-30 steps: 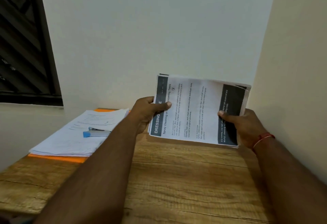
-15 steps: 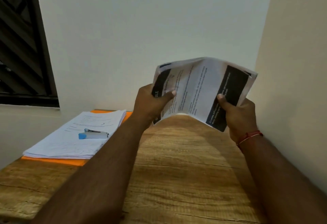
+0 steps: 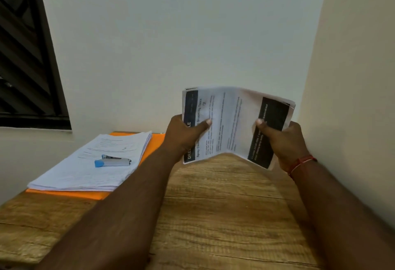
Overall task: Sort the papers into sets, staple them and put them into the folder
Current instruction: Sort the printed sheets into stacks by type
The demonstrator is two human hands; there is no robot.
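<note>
A set of printed papers [image 3: 228, 120] with dark header bands is held up above the wooden table [image 3: 224, 205], bowed upward in the middle. My left hand [image 3: 183, 135] grips its left edge with the thumb on the front. My right hand [image 3: 280, 139] grips the right edge the same way. At the back left a stack of white papers [image 3: 85, 167] lies on an orange folder [image 3: 70, 194]. On top of that stack rests a blue and silver stapler [image 3: 112, 160].
White walls close in behind the table and along its right side. A dark louvred window [image 3: 23, 56] sits at the upper left. Bare wood shows between my forearms and along the near edge.
The sheets went from flat and resting near the table to lifted and bowed between my hands. Since half a second ago both hands have come down slightly with them.
</note>
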